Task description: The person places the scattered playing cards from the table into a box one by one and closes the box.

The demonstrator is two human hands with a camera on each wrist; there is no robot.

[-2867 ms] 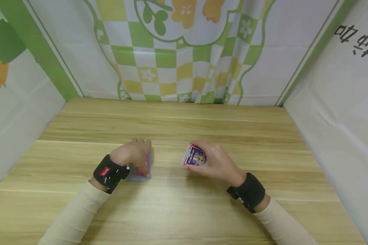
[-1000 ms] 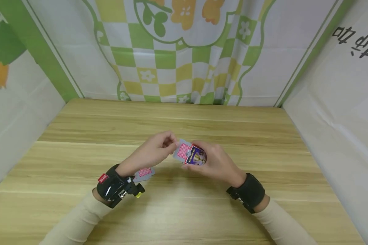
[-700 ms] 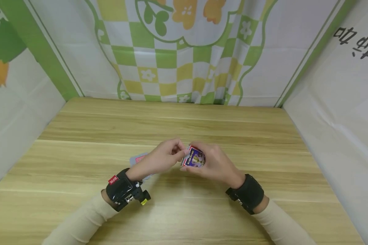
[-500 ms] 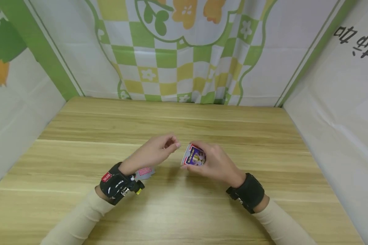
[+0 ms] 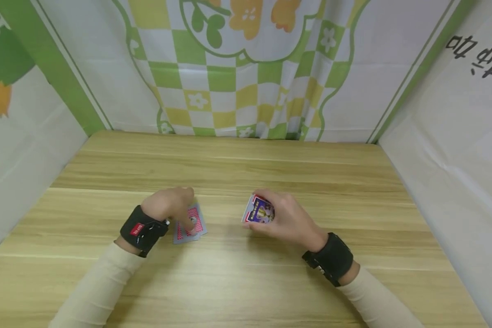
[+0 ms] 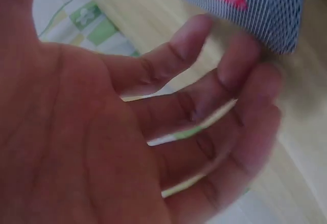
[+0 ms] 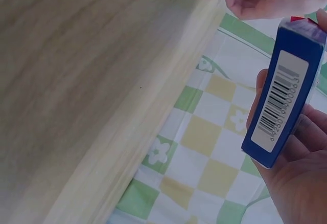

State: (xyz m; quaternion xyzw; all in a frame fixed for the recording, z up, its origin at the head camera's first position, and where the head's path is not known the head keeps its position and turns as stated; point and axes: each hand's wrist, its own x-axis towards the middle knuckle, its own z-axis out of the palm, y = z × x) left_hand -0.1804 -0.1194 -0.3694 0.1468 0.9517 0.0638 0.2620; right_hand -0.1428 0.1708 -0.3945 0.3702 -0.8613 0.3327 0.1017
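Note:
In the head view, red-and-white patterned playing cards (image 5: 197,217) lie face down and overlapping on the table. My left hand (image 5: 168,207) hovers over them, its thumb at the near end of the cards. The left wrist view shows the left fingers (image 6: 179,101) loosely bent and spread, fingertips close to a card corner (image 6: 271,9). It is unclear whether they touch it. My right hand (image 5: 291,218) grips a small blue card box (image 5: 260,212) with its mouth facing left. The right wrist view shows the box's barcode side (image 7: 278,101) held above the table.
A wood-grain table (image 5: 246,282) spreads under both hands. Behind it hangs a green, yellow and white checked curtain (image 5: 246,91), and white cloth walls (image 5: 455,136) close in the sides. Both wrists wear black straps with cameras.
My left hand held a card at the box mouth, pushed it in, drew away with no card visible, then returned left to the cards. My right hand and the box have barely moved.

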